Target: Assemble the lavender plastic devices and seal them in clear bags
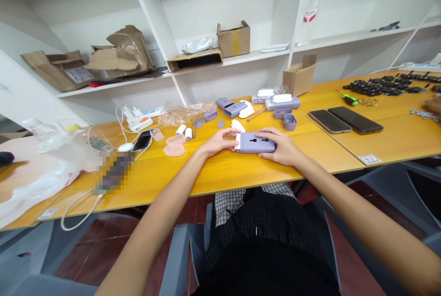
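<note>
A lavender plastic case (251, 147) with two dark keyhole-like slots lies on its side low over the table, near the front edge. My right hand (284, 145) is closed around its right end, with the thumb along the near side. At the other end, my left hand (220, 142) pinches a white end piece (237, 141) against the case; I cannot tell whether it is fully seated. Just behind stands a white oval cap (238, 126). Lavender cups (290, 122) and more lavender cases (235, 109) lie farther back, beside a coil spring (257, 113).
Left of my hands are white cylinders (188, 133) and pink translucent trays (174, 150). Two phones (354, 119) and a green-handled screwdriver (350, 99) lie to the right. A power strip (140, 124) with cables is at the left. Shelves with cardboard boxes (234, 42) rise behind the table (213, 176).
</note>
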{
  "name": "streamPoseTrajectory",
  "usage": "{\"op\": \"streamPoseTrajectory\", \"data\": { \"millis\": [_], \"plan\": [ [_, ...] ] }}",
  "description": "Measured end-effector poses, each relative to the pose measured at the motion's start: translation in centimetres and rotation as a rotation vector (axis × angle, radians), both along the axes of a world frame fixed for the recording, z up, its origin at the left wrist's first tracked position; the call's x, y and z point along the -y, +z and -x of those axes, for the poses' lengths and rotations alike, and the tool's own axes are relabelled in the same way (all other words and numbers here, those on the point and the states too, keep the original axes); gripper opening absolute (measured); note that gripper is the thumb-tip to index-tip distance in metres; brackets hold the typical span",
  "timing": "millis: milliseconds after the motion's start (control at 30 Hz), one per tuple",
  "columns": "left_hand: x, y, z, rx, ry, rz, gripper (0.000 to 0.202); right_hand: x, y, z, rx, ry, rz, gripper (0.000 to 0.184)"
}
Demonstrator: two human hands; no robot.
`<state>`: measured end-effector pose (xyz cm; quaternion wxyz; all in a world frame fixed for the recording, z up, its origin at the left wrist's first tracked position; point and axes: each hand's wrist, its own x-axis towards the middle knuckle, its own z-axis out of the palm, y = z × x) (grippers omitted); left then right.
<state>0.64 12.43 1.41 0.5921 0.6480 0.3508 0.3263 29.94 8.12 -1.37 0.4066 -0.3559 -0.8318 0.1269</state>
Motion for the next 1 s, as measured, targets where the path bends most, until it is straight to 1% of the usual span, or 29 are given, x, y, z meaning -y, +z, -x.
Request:
{"op": "streamPoseTrajectory", "data": {
  "millis": [67,167,300,500,700,867,1000],
  "plan": [
    [0.10,0.15,0.12,0.006,-0.014,-0.009,0.063,0.16,0.24,0.10,-0.002,0.027,0.018,0.063],
    [0.24,0.40,0.26,0.017,-0.053,0.031,0.072,0.40,0.60,0.23,-0.003,0.045,0.031,0.061],
    [0.42,0.67,0.26,0.038,-0.081,0.079,0.075,0.48,0.83,0.20,-0.009,0.047,0.052,0.058],
    [0.43,0.66,-0.09,0.082,-0.031,0.082,0.070,0.27,0.89,-0.10,-0.026,0.056,0.051,0.056],
    [0.19,0.30,-0.27,0.136,0.008,0.081,0.054,0.15,0.92,-0.27,-0.034,0.066,0.063,0.057],
    [0.30,0.47,0.01,0.123,-0.018,0.103,0.054,0.10,0.91,-0.23,-0.031,0.058,0.068,0.056],
    [0.35,0.51,0.05,0.103,-0.067,0.077,0.048,0.01,0.75,-0.30,-0.020,0.058,0.066,0.057]
  ]
}}
